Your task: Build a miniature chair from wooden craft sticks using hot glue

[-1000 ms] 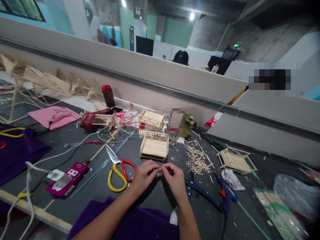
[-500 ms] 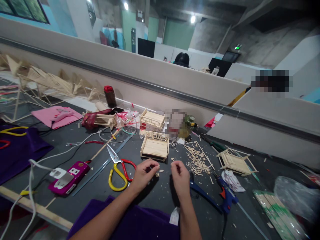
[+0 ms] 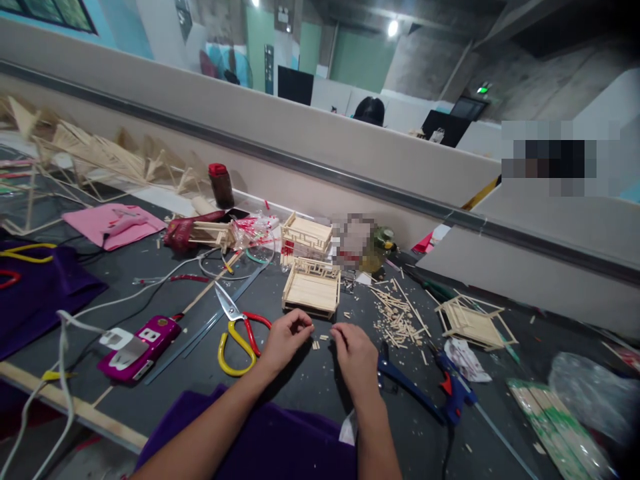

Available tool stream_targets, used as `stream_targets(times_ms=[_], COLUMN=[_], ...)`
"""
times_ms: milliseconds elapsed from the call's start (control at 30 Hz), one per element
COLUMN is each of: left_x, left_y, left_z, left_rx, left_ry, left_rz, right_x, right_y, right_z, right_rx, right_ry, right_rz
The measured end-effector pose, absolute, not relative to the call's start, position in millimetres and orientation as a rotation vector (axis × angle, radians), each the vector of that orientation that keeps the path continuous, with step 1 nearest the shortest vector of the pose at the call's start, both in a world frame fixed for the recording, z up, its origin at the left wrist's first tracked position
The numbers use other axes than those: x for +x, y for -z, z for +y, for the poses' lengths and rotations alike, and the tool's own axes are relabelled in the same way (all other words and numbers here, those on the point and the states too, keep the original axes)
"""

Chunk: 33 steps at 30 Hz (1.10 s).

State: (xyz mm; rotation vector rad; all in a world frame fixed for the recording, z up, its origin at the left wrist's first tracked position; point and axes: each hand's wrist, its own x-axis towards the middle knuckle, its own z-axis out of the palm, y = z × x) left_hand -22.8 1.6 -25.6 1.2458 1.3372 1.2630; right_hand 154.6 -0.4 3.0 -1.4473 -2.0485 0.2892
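Both hands rest low on the dark table just in front of me. My left hand [image 3: 285, 339] has its fingers curled in a pinch, and what they hold is too small to make out. My right hand [image 3: 355, 352] is also curled, fingertips down on the table beside a few short wooden stick pieces [image 3: 317, 343] lying between the hands. A small wooden stick bed frame [image 3: 311, 289] stands just beyond the hands. Yellow-and-red scissors [image 3: 239, 331] lie to the left of my left hand.
A pile of cut sticks [image 3: 397, 319] and another stick frame [image 3: 473, 321] lie to the right, with a blue glue gun [image 3: 453, 390] nearer. A magenta power strip [image 3: 140, 338], cables, purple cloth [image 3: 270, 443] and more stick models crowd the left. A grey partition runs behind.
My hands were together, pinching a small piece; they came apart and dropped to the table, with the right fingertips now by the loose stick pieces.
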Motion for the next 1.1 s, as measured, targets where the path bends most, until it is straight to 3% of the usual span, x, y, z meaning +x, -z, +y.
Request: stream_targets(times_ms=[333,700,933,1100], left_x=[-23.9,-21.2,-26.8,-25.8], left_y=[27.0,17.2,17.2,20.9], left_z=[2.6,2.9,3.8,4.7], left_rx=[1.216,1.020,1.159,1.149], left_ry=[-1.173,-1.134,-1.240,-1.258], left_rz=[1.288,1.194,1.202,1.201], right_x=[146.6,147.7,196.9,238.1], right_y=[6.5,1.5,-52.3,-44.1], right_z=[1.4,1.5,-27.9,-60.7], right_rx=[-1.591,-1.576,-2.161,-2.472], right_ry=[-0.352,-0.374,-0.232,-0.319], right_rz=[-2.275,-2.102,-1.846,-1.867])
